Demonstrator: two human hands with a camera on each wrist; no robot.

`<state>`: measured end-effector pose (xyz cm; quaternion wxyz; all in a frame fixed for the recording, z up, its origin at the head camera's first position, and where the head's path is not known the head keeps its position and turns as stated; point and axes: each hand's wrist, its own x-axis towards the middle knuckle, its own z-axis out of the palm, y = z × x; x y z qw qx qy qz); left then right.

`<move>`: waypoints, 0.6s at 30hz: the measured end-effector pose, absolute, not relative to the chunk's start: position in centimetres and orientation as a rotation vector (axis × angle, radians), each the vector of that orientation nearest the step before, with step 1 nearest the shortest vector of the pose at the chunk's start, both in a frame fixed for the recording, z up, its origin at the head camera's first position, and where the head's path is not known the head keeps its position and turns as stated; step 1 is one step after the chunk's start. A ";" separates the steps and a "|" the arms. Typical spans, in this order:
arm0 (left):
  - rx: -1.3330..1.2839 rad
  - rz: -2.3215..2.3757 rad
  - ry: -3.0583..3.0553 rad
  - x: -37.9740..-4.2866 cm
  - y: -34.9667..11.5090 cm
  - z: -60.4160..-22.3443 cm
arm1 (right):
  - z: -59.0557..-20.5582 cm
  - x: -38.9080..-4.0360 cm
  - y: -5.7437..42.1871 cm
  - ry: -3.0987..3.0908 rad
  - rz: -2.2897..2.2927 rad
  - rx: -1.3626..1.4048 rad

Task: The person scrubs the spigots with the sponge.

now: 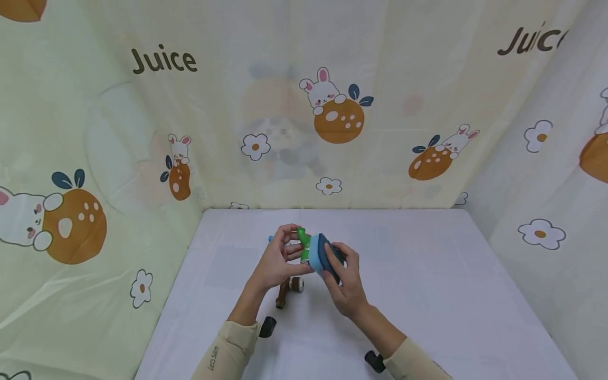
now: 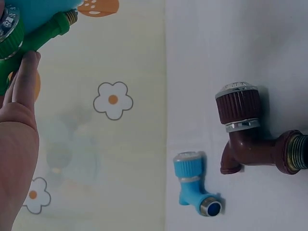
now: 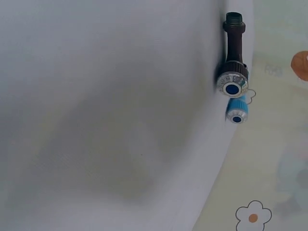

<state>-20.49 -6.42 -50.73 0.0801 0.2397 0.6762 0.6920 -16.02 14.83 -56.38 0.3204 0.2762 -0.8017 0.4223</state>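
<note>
the left hand [image 1: 277,261] holds a green tap [image 1: 304,254] up over the worktop [image 1: 427,285], a little left of its middle and toward the far edge. its thumb lies along the lower side and the fingers stand somewhat apart on the other, pinching the tap between them. the left wrist view shows the tap's green ribbed knob with a marked dial and a threaded brass-coloured end. the right hand [image 1: 348,285] pinches a two-tone blue sponge [image 1: 315,254], thumb on the near side and fingers over the dark layer; the light blue layer rests against the green tap.

a brown tap [image 2: 250,147] lies on the worktop below the left hand, left of the middle, with a ribbed knob and a threaded end. a smaller blue tap [image 2: 192,187] lies near it, closer to the far edge and partly hidden by the left hand in the head view.

both forearms wear beige sleeves [image 1: 225,351], with a black piece [image 1: 268,326] at each wrist. cream cloth [image 1: 214,105] printed with rabbits, oranges, flowers and "juice" rises past the far edge and along the sides.
</note>
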 end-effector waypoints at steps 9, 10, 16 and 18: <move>0.641 2.004 2.057 -20.0 -6.0 -50.5 | -56.2 -17.1 15.4 -2.239 1.021 0.523; 0.637 2.002 2.059 -20.0 -6.0 -50.5 | -56.3 -17.1 15.5 -2.252 1.038 0.506; 0.618 1.991 2.074 -19.9 -5.8 -50.6 | -56.4 -17.1 15.2 -2.326 1.346 0.349; 0.617 1.983 2.078 -19.9 -5.8 -50.7 | -56.2 -17.1 15.1 -2.346 1.475 0.270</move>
